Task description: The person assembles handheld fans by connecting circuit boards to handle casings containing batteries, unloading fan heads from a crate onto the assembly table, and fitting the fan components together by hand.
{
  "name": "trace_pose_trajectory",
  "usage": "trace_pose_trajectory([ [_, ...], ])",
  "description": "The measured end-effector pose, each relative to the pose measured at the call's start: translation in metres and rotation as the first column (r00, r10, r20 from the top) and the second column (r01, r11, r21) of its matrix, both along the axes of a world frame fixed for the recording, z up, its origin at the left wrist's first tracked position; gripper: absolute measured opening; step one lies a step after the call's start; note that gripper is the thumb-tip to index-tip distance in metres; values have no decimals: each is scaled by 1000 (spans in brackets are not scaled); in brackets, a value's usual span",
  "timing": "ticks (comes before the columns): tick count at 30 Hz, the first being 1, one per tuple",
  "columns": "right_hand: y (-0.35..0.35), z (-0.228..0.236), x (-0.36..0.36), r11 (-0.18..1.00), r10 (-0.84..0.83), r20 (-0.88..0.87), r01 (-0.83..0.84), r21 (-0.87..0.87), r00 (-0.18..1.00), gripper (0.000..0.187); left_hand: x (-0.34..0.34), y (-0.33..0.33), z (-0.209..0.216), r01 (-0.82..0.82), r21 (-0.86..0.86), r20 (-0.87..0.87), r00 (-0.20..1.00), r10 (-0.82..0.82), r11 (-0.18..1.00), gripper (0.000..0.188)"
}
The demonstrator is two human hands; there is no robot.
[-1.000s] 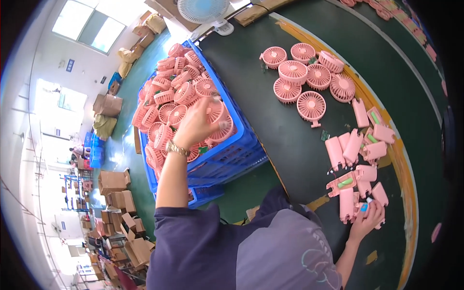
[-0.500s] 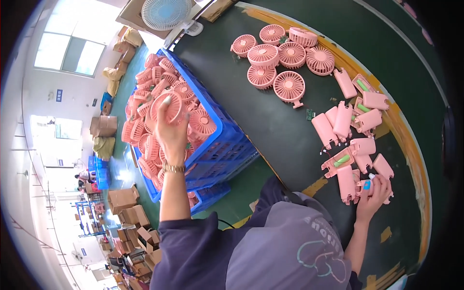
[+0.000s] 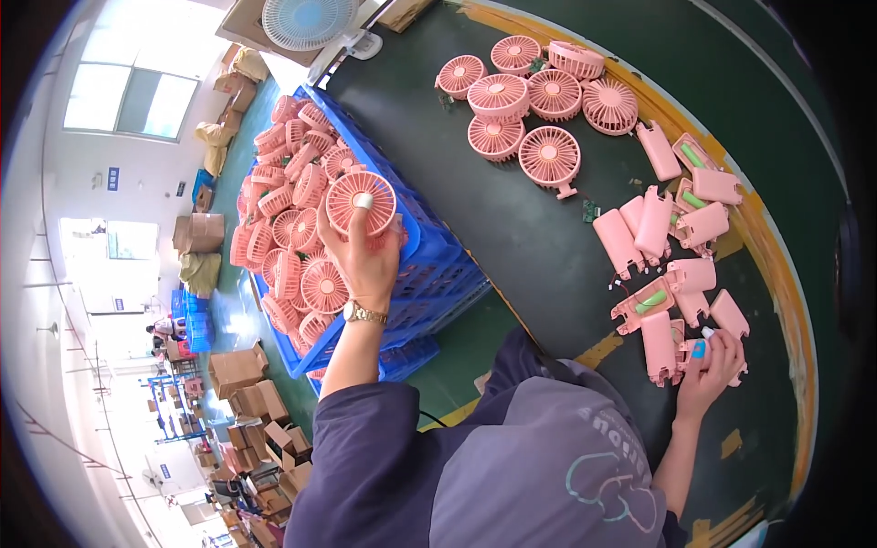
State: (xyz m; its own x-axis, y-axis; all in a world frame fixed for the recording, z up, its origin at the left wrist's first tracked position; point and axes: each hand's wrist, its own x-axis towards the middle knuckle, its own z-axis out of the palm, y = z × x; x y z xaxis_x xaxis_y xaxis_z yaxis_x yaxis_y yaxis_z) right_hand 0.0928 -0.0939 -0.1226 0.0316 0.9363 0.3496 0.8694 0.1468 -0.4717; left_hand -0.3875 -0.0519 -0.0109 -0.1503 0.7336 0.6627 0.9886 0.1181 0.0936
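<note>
My left hand (image 3: 370,269) grips a round pink fan head (image 3: 343,203) with a slatted grille, thumb across its front. It is raised over the near rim of a blue crate (image 3: 417,239) heaped with similar fan heads (image 3: 326,285). On the dark table, my right hand (image 3: 711,373) has its fingers bent round a pink handle casing (image 3: 738,369), partly hidden beneath them. White covers sit on fingertips, and a blue wrap is on one finger. Beside it lie several pink handle casings (image 3: 656,349), some exposing green cylindrical cells (image 3: 650,301).
Several fan heads (image 3: 550,157) are grouped at the far part of the table (image 3: 539,251). A small green circuit board (image 3: 592,211) lies between them and the casings. A white desk fan (image 3: 365,44) stands beyond the crate. Cardboard boxes (image 3: 239,373) stand on the floor at left.
My left hand has moved right and slightly nearer, carrying the fan head from above the heap to the crate's edge. My right hand stays at the casings.
</note>
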Motion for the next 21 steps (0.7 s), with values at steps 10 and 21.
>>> trace_pose_trajectory([
  [10,-1,1,2,1000,-3,1,3,-1,1000,28,5,11,5,-91,-133,103,989,106,987,54],
  [21,1,3,-1,1000,2,-5,-2,-12,1000,28,-30,155,-17,-75,241,387,922,-25,968,54],
])
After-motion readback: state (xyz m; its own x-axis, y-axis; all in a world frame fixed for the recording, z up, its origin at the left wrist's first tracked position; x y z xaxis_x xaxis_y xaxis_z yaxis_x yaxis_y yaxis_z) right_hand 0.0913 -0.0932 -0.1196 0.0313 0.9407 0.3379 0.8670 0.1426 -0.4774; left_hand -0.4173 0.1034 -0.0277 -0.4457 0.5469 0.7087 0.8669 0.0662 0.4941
